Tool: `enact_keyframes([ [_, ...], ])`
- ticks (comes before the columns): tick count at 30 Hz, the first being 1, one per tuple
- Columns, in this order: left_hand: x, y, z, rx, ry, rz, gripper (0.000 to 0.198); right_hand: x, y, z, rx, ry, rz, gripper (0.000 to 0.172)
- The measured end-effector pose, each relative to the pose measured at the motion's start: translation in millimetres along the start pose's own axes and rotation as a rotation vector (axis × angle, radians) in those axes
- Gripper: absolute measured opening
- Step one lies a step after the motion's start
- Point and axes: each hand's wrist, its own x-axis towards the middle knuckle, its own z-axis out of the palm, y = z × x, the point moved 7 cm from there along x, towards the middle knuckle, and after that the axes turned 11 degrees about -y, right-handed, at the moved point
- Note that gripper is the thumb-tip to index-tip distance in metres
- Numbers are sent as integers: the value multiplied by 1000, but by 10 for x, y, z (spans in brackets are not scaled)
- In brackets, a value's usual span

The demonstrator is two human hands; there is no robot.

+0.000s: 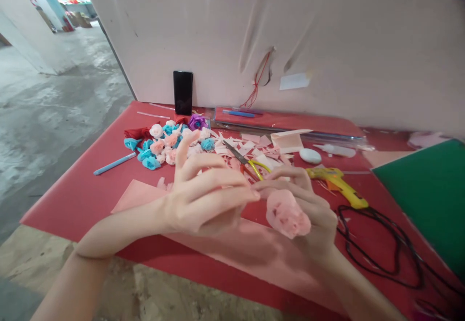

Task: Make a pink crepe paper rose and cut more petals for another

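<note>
I hold the pink flower [288, 214] at the near right of centre, over the red table [72, 200], with my right hand [319, 214] closed around its back and base. I suppose I grip it from behind so that the layered front stays uncrushed. My left hand [209, 200] comes in from the left, index finger raised clear, the other fingers bent toward my right fingertips; I cannot tell whether they pinch anything. Perhaps the 2 hands meet here to steady the small piece.

The flower looks soft and matte, its ruffled petals curled in a rounded clump, like crepe paper. Beneath my hands lies a smooth, flat sheet of pink paper [232, 243].

Farther off, scissors [238, 154] with 1 yellow and 1 red handle rest among thin, crumpled pink scraps [250, 144], probably left within reach. At the right, the hard, shiny yellow glue gun [336, 181] lies on its side, seemingly handy for my right hand. At the far left, blue, white, pink and purple paper flowers [170, 141] sit bunched, likely grouped out of my way.
</note>
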Motion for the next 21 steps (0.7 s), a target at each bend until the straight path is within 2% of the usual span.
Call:
enact_keyframes([
  [1,62,86,-99,-11,64,76,16,-11,7,-17,-49,10,-16,22],
  [3,163,109,-154,-104,27,70,17,-32,22,-25,-111,13,-45,27],
  [7,209,17,4,-411,-207,-78,17,-71,58,-6,-179,14,-71,29],
  [13,155,-78,228,-742,-437,-324,13,-2,31,15,-256,-61,-75,25],
  [15,135,-106,274,-826,-496,-393,11,33,5,12,-281,-96,-90,23],
  [21,84,-135,335,-924,-608,-466,11,52,0,36,-279,-206,-112,21],
])
